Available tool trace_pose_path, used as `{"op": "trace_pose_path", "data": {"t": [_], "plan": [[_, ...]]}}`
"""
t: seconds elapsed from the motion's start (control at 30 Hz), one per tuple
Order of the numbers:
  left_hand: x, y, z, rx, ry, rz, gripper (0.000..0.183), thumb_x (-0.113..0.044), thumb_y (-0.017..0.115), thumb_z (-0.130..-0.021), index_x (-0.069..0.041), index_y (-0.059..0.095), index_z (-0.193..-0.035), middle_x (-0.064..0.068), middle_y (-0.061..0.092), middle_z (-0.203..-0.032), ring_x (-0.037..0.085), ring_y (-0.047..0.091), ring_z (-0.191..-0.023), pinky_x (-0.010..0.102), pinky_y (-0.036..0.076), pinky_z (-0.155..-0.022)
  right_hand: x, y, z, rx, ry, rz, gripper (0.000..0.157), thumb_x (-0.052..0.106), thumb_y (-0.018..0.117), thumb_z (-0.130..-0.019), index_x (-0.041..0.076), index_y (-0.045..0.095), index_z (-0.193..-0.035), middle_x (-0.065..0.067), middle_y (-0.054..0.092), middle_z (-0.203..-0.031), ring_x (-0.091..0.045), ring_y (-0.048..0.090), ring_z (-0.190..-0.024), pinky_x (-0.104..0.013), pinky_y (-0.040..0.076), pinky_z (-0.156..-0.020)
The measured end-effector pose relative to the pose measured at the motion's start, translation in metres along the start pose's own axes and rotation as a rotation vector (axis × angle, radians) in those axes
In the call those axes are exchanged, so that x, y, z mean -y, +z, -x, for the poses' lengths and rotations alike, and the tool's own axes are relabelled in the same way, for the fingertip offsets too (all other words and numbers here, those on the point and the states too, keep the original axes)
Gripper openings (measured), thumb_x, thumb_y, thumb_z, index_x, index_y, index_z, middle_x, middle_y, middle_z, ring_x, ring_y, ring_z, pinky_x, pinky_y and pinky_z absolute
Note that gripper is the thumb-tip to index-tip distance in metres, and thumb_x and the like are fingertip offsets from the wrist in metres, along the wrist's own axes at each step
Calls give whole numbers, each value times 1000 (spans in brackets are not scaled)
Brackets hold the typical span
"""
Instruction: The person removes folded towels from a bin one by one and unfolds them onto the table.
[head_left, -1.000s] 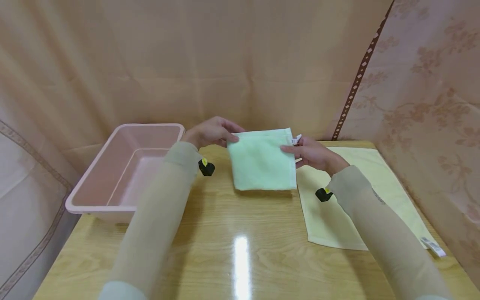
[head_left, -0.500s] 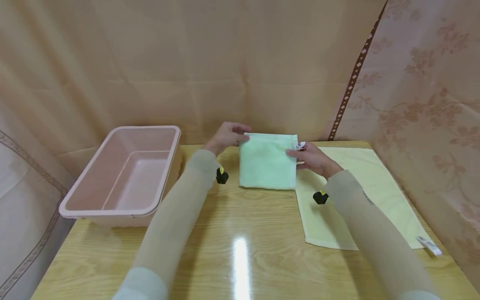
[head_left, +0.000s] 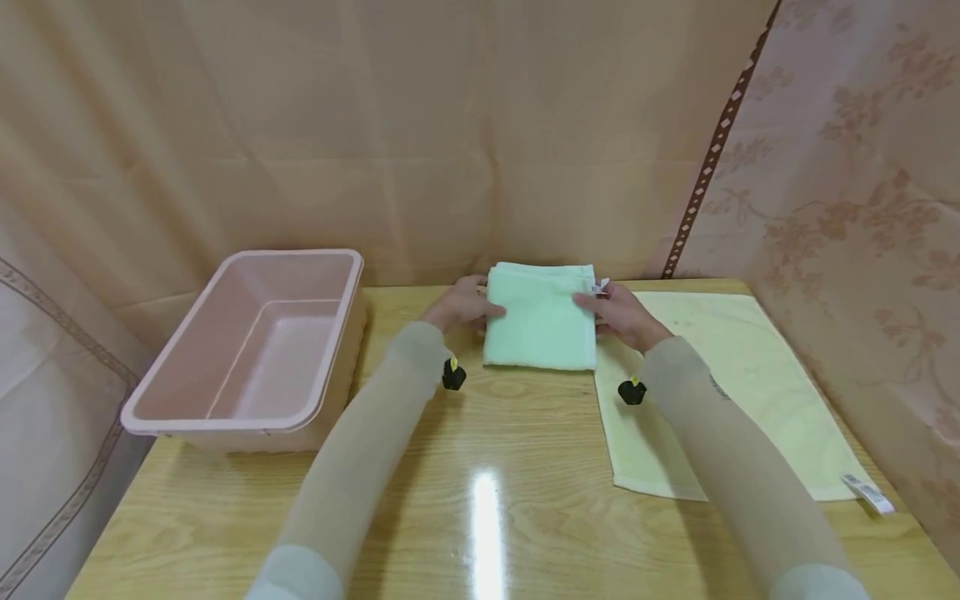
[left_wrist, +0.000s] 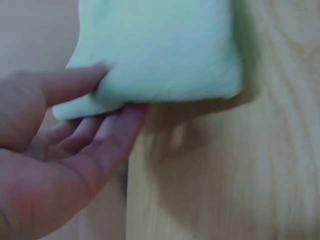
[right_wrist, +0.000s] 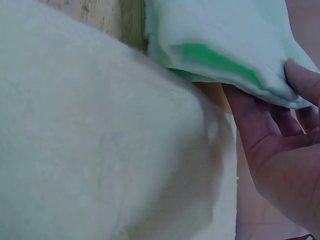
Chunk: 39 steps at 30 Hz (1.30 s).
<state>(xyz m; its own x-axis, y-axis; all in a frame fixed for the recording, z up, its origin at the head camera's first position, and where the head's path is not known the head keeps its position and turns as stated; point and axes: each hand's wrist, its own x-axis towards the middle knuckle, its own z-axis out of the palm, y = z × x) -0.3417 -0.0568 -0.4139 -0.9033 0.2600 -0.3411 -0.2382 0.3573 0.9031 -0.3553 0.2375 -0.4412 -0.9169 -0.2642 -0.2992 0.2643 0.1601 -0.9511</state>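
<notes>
A folded mint-green towel (head_left: 538, 321) is held by its two sides near the back of the wooden table. My left hand (head_left: 467, 303) pinches its left edge, thumb on top and fingers underneath, as the left wrist view of the towel (left_wrist: 160, 50) shows. On the opposite edge, beside a small white tag, my right hand (head_left: 621, 315) grips with the thumb above and fingers below. The right wrist view shows the towel's layered folds (right_wrist: 220, 62). A pale yellow towel (head_left: 738, 375) lies spread flat under my right forearm.
At the left of the table (head_left: 420, 517) stands a pink plastic basin (head_left: 330, 367), nothing visible inside it. A beige curtain (head_left: 420, 142) hangs right behind the table's back edge, and a floral curtain (head_left: 885, 208) borders the right side.
The green towel has shifted slightly right and been lowered towards the table. My left hand has moved right and down along the towel's left edge, from its upper corner.
</notes>
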Motion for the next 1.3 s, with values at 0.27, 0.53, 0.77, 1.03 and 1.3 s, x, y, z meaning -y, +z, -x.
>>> {"op": "trace_pose_path", "data": {"t": [0.27, 0.53, 0.77, 1.03, 1.3], "plan": [[13, 16, -5, -219, 145, -43, 62, -2, 71, -94, -3, 45, -149, 21, 66, -122, 29, 67, -103, 39, 58, -83, -5, 3, -11, -55, 10, 18, 46, 20, 56, -106, 1, 41, -145, -10, 56, -122, -13, 62, -91, -29, 56, -77], [20, 24, 1, -249, 194, -234, 58, -5, 67, -94, 3, 47, -148, 22, 57, -137, 27, 56, -119, 35, 50, -92, -6, 5, -9, -49, -36, 36, 66, -5, 47, -99, 6, 25, -161, -23, 40, -151, -25, 53, -116, -24, 53, -81], [17, 29, 9, -205, 151, -400, 74, -13, 73, -92, 4, 36, -154, 18, 38, -158, 29, 33, -147, 37, 29, -118, -9, 6, -13, -147, -65, 49, 61, -6, 51, -99, 3, 35, -157, -24, 45, -147, -24, 55, -114, -23, 54, -80], [15, 36, 12, -215, 165, -672, 56, -13, 73, -92, 5, 54, -142, 17, 54, -146, 31, 47, -137, 39, 38, -113, -15, 7, -15, -159, -76, 78, 56, -4, 55, -100, -1, 40, -153, -26, 50, -142, -17, 57, -104, -20, 52, -77], [14, 39, 17, -186, 123, -852, 27, -21, 71, -96, 1, 70, -112, 9, 65, -106, 23, 58, -99, 38, 49, -92, -26, 10, -16, -170, -40, 33, 56, 2, 57, -102, -2, 37, -154, -24, 50, -143, -7, 58, -95, -18, 51, -81]]}}
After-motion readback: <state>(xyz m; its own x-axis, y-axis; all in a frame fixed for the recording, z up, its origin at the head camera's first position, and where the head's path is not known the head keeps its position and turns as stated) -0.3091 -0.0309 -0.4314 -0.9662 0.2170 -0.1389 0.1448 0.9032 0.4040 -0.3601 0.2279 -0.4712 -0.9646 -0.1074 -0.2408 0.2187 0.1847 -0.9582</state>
